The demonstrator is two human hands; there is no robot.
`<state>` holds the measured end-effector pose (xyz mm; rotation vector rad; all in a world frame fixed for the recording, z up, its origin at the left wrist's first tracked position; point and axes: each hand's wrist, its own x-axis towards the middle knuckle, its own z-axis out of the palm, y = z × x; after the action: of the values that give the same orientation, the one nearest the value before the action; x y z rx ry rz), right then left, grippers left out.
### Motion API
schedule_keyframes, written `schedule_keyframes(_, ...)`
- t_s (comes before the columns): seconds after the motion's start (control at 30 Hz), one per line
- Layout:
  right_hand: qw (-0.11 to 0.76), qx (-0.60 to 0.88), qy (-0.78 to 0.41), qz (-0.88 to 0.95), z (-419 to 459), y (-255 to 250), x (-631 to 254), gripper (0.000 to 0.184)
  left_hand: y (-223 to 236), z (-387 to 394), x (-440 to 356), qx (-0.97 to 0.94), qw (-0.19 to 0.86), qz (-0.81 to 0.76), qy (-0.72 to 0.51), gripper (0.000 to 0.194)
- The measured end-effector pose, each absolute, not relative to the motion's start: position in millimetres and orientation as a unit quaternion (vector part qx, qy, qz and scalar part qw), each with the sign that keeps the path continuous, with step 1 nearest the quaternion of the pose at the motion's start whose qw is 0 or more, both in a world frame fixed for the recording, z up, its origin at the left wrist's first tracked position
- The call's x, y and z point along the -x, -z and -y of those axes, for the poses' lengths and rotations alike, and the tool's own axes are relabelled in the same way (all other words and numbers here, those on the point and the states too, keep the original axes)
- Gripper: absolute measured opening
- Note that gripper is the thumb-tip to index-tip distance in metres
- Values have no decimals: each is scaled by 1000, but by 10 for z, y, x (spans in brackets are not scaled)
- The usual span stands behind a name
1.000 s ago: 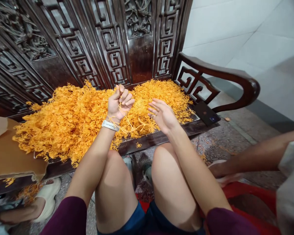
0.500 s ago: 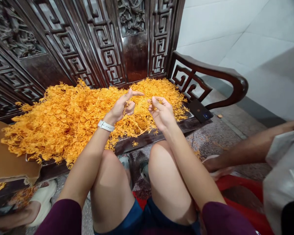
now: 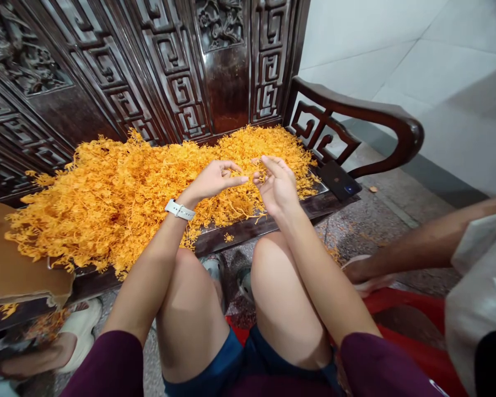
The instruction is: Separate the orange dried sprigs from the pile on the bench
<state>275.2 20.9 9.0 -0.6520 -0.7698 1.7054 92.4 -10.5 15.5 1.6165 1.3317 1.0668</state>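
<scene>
In front of me spreads a long heap of orange branching sprigs [image 3: 107, 204] on a dark wooden bench seat [image 3: 223, 242]. My left hand [image 3: 218, 179], with a white watch band [image 3: 179, 209] at its wrist, hangs over the heap. Its thumb and index finger stretch apart towards the right, with nothing visible between them. Close by, my right hand [image 3: 278, 184] has its palm turned inward and its fingers curled near the thumb. Whatever its fingertips pinch is too small to name. Loose orange stems [image 3: 248, 214] lie below both hands at the seat edge.
A dark phone [image 3: 339, 181] rests at the bench's right end, beside the curved armrest [image 3: 367, 107]. Cardboard [image 3: 25, 259] stands at the left. Another person's arm [image 3: 417, 248] reaches in from the right near a red stool-like object [image 3: 397, 303]. Another person's foot [image 3: 80, 331] shows at lower left.
My left hand has turned and its thumb now reaches towards my right hand. The stem that hung beneath the left hand is no longer at its fingers. The right hand stays nearly in place.
</scene>
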Motion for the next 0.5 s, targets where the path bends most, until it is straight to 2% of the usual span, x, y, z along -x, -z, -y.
schedule_keyframes(0.23,563,268,-718,310,-217,-105,-2760,35,-138,77,-909,-564,417,-489,-518,30)
schedule_keyframes(0.5,567,267,-720,299,-263,-98,-2767,47,-203,92,-980,-475,460,-480,-576,23)
